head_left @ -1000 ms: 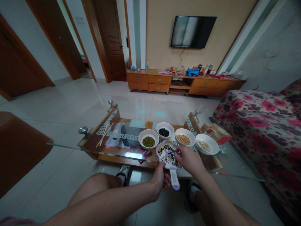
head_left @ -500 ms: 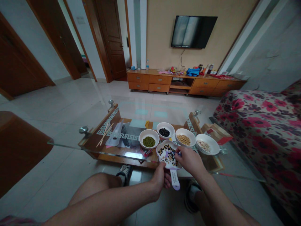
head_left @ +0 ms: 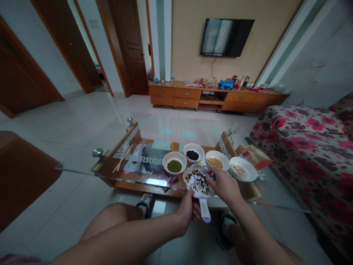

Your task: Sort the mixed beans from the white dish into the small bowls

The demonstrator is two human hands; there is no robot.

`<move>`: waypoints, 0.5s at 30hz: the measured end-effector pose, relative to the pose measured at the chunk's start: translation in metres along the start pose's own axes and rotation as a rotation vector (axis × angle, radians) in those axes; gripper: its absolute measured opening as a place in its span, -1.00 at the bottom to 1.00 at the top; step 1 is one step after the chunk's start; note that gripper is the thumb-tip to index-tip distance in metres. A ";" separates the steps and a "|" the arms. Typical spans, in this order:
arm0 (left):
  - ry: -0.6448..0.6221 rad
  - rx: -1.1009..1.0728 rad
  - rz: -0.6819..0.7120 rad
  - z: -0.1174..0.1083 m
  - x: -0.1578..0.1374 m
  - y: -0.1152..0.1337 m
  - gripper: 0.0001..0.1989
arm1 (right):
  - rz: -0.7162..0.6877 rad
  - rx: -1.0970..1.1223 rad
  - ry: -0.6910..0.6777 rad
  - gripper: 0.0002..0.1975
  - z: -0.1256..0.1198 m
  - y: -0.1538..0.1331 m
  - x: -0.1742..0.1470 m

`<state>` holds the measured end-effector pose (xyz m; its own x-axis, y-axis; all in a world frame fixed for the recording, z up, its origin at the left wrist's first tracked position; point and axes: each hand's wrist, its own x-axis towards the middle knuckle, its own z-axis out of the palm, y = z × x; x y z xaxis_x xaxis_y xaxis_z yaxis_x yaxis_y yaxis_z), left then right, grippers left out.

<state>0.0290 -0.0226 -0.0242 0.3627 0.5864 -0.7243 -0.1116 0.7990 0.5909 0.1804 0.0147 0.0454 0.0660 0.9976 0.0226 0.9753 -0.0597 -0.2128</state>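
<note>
My left hand (head_left: 190, 209) is closed on the edge of a white and purple dish (head_left: 205, 209) with a short handle, its thumb on the near rim. Black and yellow beans (head_left: 197, 180) lie mixed in the dish. Over the dish's right side, the fingers of my right hand (head_left: 222, 184) are pinched round a thin purple tool (head_left: 203, 172), mostly hidden by the fingers. Behind the dish stand white bowls of green beans (head_left: 174, 166), black beans (head_left: 192, 155) and yellow soybeans (head_left: 215, 163). A further white bowl (head_left: 249, 170) to the right has pale pieces in it.
The bowls stand on a glass coffee table (head_left: 110, 176). Crossed wooden sticks (head_left: 122, 158) and clear plastic (head_left: 135, 160) show at its left. A small red packet (head_left: 173, 179) is near the dish. A brown paper bag (head_left: 255, 156) is at the right, beside a flowered sofa (head_left: 306, 129).
My right hand has shifted slightly up and right, and the purple tool's tip has moved toward the dish's far rim. My left hand and the dish stay in place.
</note>
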 end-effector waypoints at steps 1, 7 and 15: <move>-0.001 -0.007 0.000 0.000 0.000 0.000 -0.39 | 0.025 0.002 0.024 -0.76 -0.001 0.002 0.001; -0.014 -0.028 0.013 -0.002 0.003 -0.003 -0.42 | 0.184 -0.042 0.166 -0.73 -0.008 0.016 0.007; -0.012 -0.024 0.014 -0.003 0.004 -0.005 -0.42 | 0.340 -0.062 0.230 -0.68 -0.019 0.021 0.006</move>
<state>0.0279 -0.0237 -0.0310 0.3721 0.5963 -0.7113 -0.1387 0.7935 0.5926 0.2050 0.0188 0.0594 0.4252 0.8870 0.1802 0.9001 -0.3935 -0.1868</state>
